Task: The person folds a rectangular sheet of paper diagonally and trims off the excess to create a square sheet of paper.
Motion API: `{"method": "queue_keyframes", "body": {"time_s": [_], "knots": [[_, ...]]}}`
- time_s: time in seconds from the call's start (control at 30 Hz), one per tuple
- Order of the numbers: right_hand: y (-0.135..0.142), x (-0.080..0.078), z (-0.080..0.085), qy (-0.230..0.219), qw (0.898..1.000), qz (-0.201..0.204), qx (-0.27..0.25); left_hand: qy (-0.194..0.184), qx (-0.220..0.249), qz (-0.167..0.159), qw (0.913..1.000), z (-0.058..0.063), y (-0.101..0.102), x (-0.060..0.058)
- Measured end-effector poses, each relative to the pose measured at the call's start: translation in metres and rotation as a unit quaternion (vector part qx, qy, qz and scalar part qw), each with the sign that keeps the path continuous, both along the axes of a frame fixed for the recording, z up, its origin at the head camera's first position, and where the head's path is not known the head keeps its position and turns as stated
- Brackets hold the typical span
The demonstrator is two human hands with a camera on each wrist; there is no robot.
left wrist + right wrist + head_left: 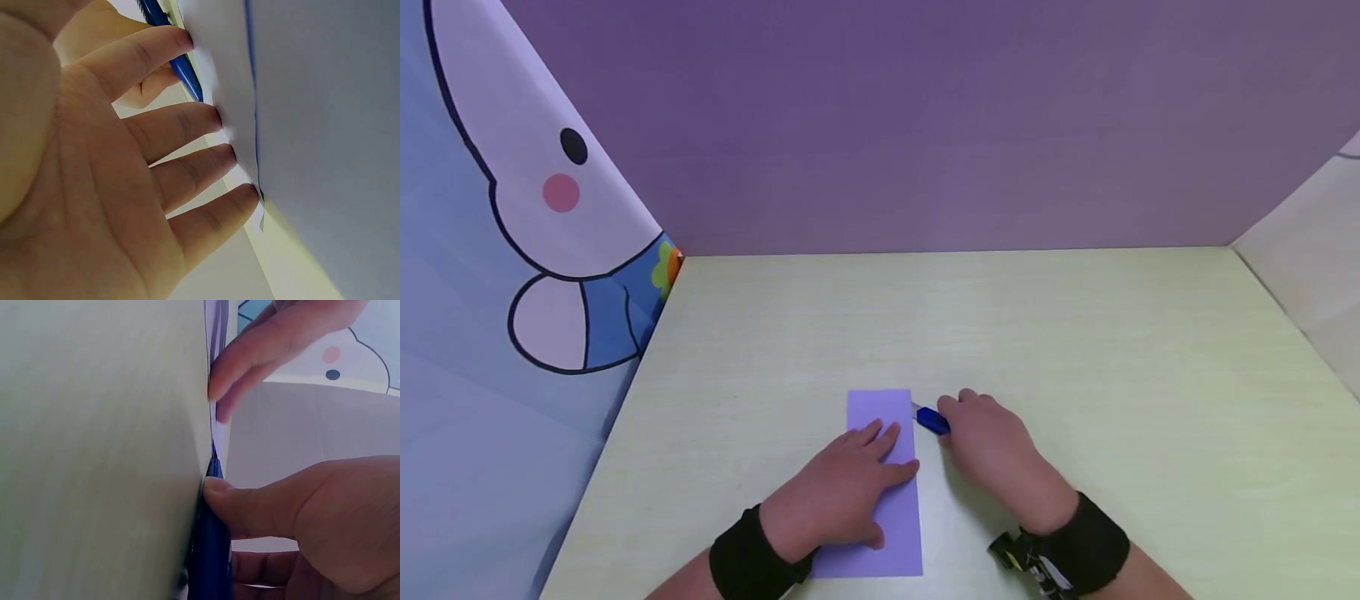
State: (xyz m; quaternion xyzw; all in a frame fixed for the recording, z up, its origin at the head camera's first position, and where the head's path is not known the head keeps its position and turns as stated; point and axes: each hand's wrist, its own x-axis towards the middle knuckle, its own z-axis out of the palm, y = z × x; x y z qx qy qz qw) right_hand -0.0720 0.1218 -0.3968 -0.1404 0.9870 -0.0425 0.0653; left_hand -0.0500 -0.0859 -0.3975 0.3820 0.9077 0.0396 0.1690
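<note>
A purple sheet of paper [901, 533] lies lengthwise on the table, folded over, with its layers slightly parted in the left wrist view. My left hand [842, 492] rests on it, fingers spread and fingertips touching the paper. To the right, my right hand [992, 442] grips a blue utility knife [932, 420], the thumb laid along its handle [211, 550]. The knife's thin tip meets the paper's right edge near the far end; whether it sits between the layers is hard to tell.
The pale wood-grain table [1075, 333] spreads around the paper. A purple panel [925, 125] stands along its far edge. At the left hangs a blue cloth [460, 467] with a cartoon figure, and a white panel [1315, 250] borders the right.
</note>
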Motion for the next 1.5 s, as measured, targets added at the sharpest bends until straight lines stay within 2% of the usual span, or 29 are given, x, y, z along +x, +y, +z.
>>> {"method": "queue_keyframes", "body": {"time_s": [0.17, 0.3, 0.63, 0.93, 1.1, 1.5], "knots": [[0.004, 0.0, 0.002, -0.02, 1.0, -0.005, 0.007, -0.001, 0.001, -0.002, 1.0, -0.001, 0.001, 0.0], [0.006, -0.002, 0.001, -0.009, 1.0, -0.002, 0.01, 0.001, 0.003, -0.008, 1.0, -0.002, 0.003, 0.0], [-0.004, -0.005, -0.002, 0.003, 1.0, -0.013, 0.002, -0.005, -0.003, 0.007, 1.0, 0.002, -0.001, 0.001], [-0.003, -0.001, 0.004, -0.012, 1.0, -0.022, 0.017, -0.011, -0.002, 0.011, 0.9999, 0.004, 0.0, 0.004], [-0.003, 0.002, 0.007, -0.008, 1.0, -0.026, 0.008, -0.011, -0.001, 0.005, 0.9999, 0.004, 0.001, 0.004], [-0.01, 0.005, 0.0, -0.007, 0.999, -0.038, -0.006, -0.001, -0.003, -0.002, 1.0, 0.001, -0.005, 0.007]]}}
